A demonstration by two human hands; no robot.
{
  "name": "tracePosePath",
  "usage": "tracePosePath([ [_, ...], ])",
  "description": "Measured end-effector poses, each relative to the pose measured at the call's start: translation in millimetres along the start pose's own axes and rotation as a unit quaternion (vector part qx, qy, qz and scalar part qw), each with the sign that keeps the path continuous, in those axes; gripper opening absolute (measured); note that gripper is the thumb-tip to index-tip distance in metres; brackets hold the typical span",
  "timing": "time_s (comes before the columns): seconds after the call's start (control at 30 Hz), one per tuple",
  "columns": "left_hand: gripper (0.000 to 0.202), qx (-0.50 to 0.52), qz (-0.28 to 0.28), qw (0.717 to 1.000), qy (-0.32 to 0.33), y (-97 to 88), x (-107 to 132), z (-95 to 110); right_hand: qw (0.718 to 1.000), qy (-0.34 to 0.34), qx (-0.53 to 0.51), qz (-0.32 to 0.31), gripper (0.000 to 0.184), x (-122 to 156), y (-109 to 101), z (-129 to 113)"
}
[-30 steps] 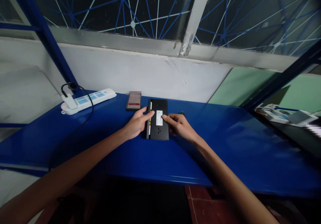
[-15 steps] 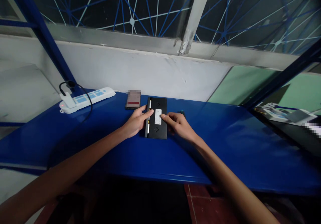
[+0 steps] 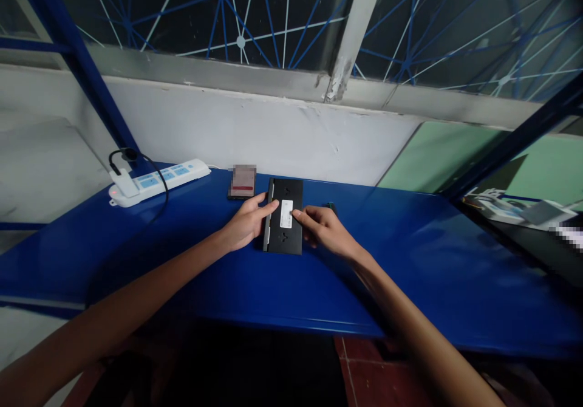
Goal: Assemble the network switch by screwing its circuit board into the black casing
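Observation:
A flat black device (image 3: 285, 240) with a white label (image 3: 286, 214) lies on the blue table (image 3: 410, 261). My left hand (image 3: 246, 225) grips its left edge, thumb and forefinger closed on the side. My right hand (image 3: 325, 228) holds the right side: the forefinger tip rests on the label and the other fingers are curled. Both forearms reach in from the bottom of the view.
A white power strip (image 3: 159, 179) with a plug and black cable lies at the back left. A small blurred flat object (image 3: 243, 182) sits just behind the device. A little dark item (image 3: 331, 205) shows behind my right hand. Papers (image 3: 514, 209) lie on a surface at the right.
The device has shifted very slightly under my hands. Both hands stay on it in nearly the same place.

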State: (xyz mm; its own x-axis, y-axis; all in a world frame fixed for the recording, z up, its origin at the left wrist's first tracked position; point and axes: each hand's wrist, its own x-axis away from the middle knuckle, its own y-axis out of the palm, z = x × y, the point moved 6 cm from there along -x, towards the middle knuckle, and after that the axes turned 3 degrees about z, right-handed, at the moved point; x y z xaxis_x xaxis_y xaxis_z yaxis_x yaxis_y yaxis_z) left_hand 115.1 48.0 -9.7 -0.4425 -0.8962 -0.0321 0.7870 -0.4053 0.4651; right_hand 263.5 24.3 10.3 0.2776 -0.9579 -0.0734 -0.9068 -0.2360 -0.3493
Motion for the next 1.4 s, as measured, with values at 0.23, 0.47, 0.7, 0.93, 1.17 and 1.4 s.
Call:
tracePosePath([
  [0.23,0.054,-0.027,0.003,1.000,0.009,1.1,0.7,2.4,0.999,-0.009,0.045,0.000,0.044,0.2,0.0,-0.7],
  [0.47,0.055,-0.061,-0.005,0.998,0.005,2.1,3.0,1.4,0.948,-0.129,0.281,0.080,0.051,3.8,-6.0,-15.3],
  [0.7,0.056,-0.068,-0.025,0.997,-0.001,5.8,5.7,-0.2,0.901,-0.156,0.387,0.115,0.053,6.3,-7.3,-12.4],
  [0.93,0.057,-0.102,-0.032,0.994,0.008,9.2,7.4,-0.9,0.882,-0.180,0.398,0.175,0.061,10.7,-8.8,-11.9],
  [1.17,0.052,-0.092,-0.022,0.995,0.019,16.0,10.4,1.5,0.879,-0.209,0.382,0.194,0.058,16.1,-5.7,-13.5],
  [1.4,0.040,-0.074,-0.009,0.997,0.005,15.4,11.7,5.0,0.878,-0.251,0.383,0.140,0.049,22.9,2.6,-18.5],
])
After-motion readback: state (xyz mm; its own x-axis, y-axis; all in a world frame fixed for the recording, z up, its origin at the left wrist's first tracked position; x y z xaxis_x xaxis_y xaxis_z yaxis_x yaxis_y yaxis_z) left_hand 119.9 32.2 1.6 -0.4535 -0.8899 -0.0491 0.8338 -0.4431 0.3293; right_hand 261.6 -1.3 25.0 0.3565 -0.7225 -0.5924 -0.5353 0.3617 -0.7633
